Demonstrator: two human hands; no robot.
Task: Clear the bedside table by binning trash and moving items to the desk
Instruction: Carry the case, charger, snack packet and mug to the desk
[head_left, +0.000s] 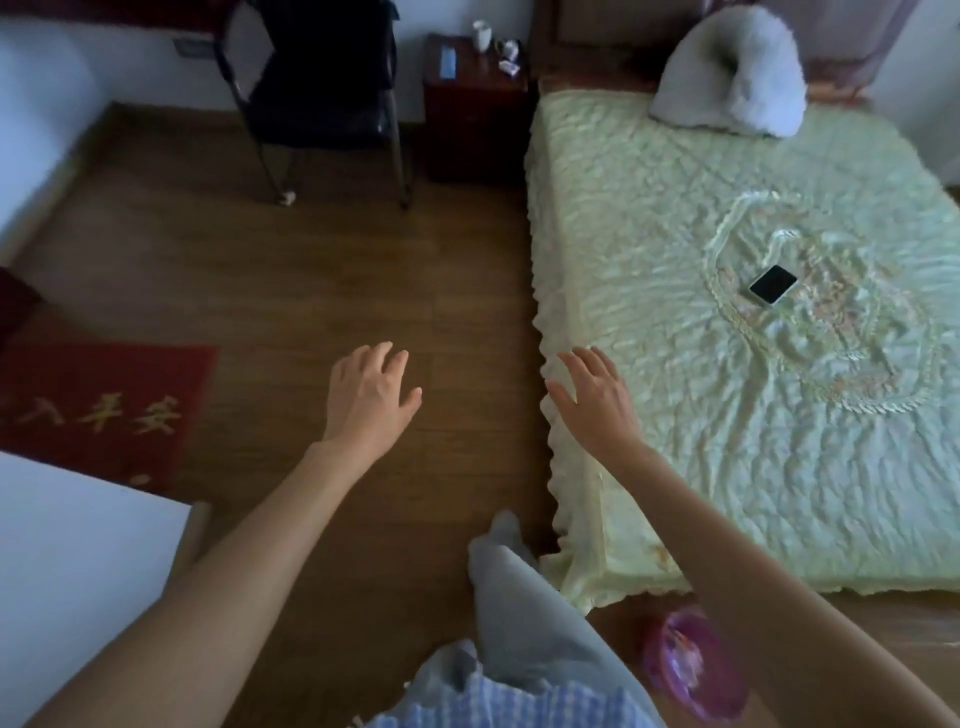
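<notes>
though far and blurred, bedside table (475, 67) items; left hand (366, 400), right hand (597, 400) spread, empty

Bedside table (475, 98) far ahead, between chair (322, 88) on left and bed (753, 338) on right. On table: cup (482, 35) at back, small things (509, 57) beside cup, flat pack (447, 61) on left part. Pillow (727, 73) at head of bed. Phone (772, 285) on middle of bed. Mat (98, 410) on floor at left. Left hand (366, 400) over floor. Right hand (597, 400) over bed edge. Bin (685, 660) on floor near foot of bed, under right arm.
</notes>
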